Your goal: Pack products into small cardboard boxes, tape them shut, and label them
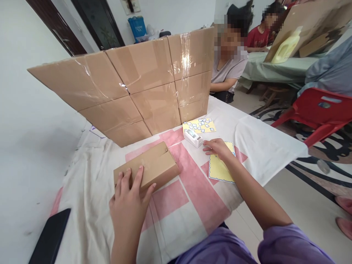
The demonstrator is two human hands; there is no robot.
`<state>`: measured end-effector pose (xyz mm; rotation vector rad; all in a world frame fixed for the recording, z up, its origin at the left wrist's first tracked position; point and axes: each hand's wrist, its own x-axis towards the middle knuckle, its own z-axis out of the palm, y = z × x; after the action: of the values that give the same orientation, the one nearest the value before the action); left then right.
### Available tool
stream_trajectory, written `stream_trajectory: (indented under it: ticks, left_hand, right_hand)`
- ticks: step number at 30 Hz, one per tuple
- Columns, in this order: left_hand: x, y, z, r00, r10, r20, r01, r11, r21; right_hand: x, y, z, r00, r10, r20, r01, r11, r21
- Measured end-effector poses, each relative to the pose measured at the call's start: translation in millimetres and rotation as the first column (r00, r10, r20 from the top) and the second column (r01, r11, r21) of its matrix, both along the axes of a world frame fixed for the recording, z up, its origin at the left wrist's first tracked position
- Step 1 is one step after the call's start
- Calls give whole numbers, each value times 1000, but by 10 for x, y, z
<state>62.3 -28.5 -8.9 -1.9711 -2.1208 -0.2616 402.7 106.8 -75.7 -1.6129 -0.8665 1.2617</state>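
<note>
My left hand [128, 198] rests on a closed brown cardboard box [148, 161], fingers spread over its top and the thumb along its near side. My right hand [218, 148] is stretched over a yellow card with a blue scalloped border [221, 170], its fingers partly extended and nothing visible in them. Just left of those fingertips, with a small gap, lies a small white device [193, 138] with a clear top; I cannot make out its kind. Behind it is a yellow sheet [203, 125] with several blue-edged white labels, partly covered by the device.
A tall taped cardboard panel [143, 88] stands across the back of the white-and-pink tablecloth [192, 183]. A black flat object [51, 238] lies at lower left. Behind the panel a person sits, another farther off. A red chair [324, 110] stands at right.
</note>
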Motion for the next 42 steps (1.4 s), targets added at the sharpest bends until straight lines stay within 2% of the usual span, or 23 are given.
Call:
stream_trajectory:
  ticks: [5, 10, 21, 26, 36, 42]
  left_hand:
    - [3, 0, 7, 1000, 1, 23, -1, 1000, -7]
    - [16, -1, 19, 1000, 1, 22, -1, 1000, -3]
    - [36, -2, 23, 999, 15, 33, -15, 1000, -11]
    - [40, 2, 8, 1000, 17, 6, -17, 1000, 18]
    - [34, 16, -22, 1000, -7, 9, 6, 996, 87]
    - [41, 18, -22, 1000, 5, 16, -6, 998, 69]
  right_hand:
    - [52, 56, 25, 992, 33, 121, -28, 999, -45]
    - [76, 73, 56, 967, 144, 210, -114, 983, -147]
    - [88, 181, 201, 851, 268, 452, -182, 957, -224]
    - [82, 199, 160, 821, 304, 482, -204, 947, -250]
    - [38, 260, 91, 813, 355, 461, -254, 930, -267]
    - [36, 253, 70, 801, 362, 478, -259, 928, -269]
